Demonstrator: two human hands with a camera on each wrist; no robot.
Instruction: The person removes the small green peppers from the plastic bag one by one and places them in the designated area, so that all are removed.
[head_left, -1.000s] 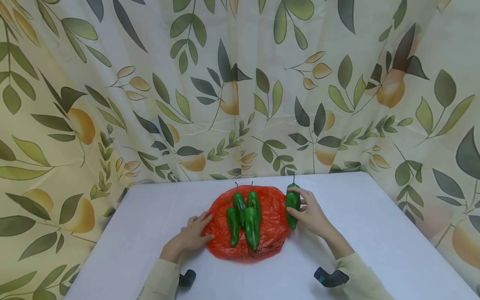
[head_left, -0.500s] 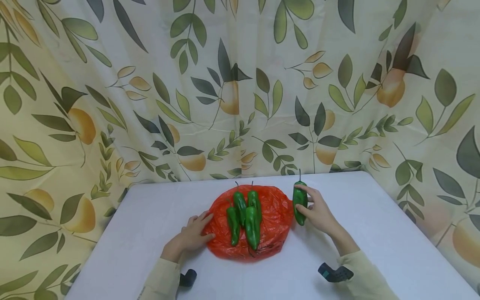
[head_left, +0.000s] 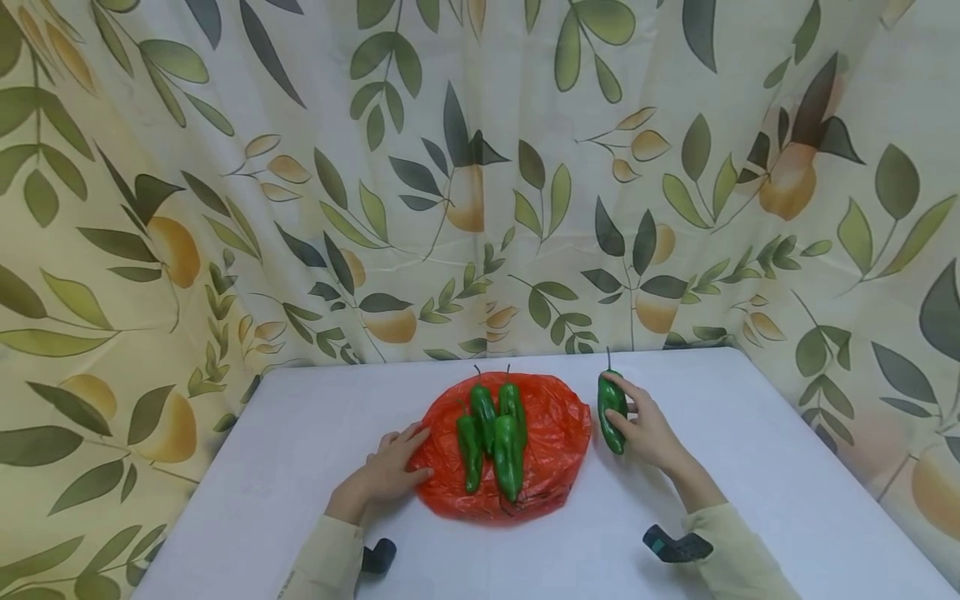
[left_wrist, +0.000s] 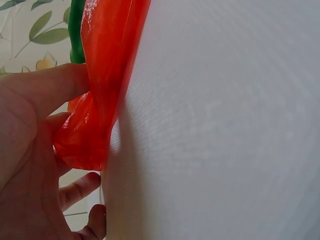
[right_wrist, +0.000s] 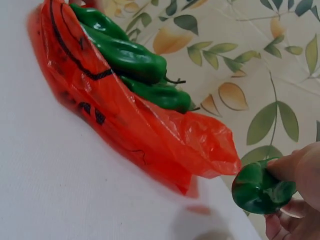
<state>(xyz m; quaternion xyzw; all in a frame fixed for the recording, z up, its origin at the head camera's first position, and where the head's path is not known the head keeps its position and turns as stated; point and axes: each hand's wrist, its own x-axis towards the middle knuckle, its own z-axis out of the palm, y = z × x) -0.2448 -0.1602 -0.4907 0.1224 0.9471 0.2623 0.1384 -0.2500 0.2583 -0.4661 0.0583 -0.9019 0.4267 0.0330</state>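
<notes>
My right hand [head_left: 651,429] grips a green pepper [head_left: 612,408] by its side, with the stem pointing away from me. In the right wrist view that pepper [right_wrist: 262,187] shows its blunt end between thumb and fingers, just beyond the red bag's edge. Several more green peppers [head_left: 507,458] lie together on a flattened red plastic bag [head_left: 551,450]. At the bag's left side, my left hand [head_left: 386,471] holds its edge. Up close in the left wrist view, the red plastic [left_wrist: 82,145] bunches between the thumb and the fingers.
A white-covered table [head_left: 315,417] lies under everything. Behind it hangs a curtain [head_left: 480,208] printed with leaves and fruit. Dark wrist-worn devices [head_left: 677,546] sit below each hand, near the sleeves.
My right hand has carried its pepper rightward, from the bag's right edge to slightly beyond it. The left hand stays on the bag, and the other peppers keep their places.
</notes>
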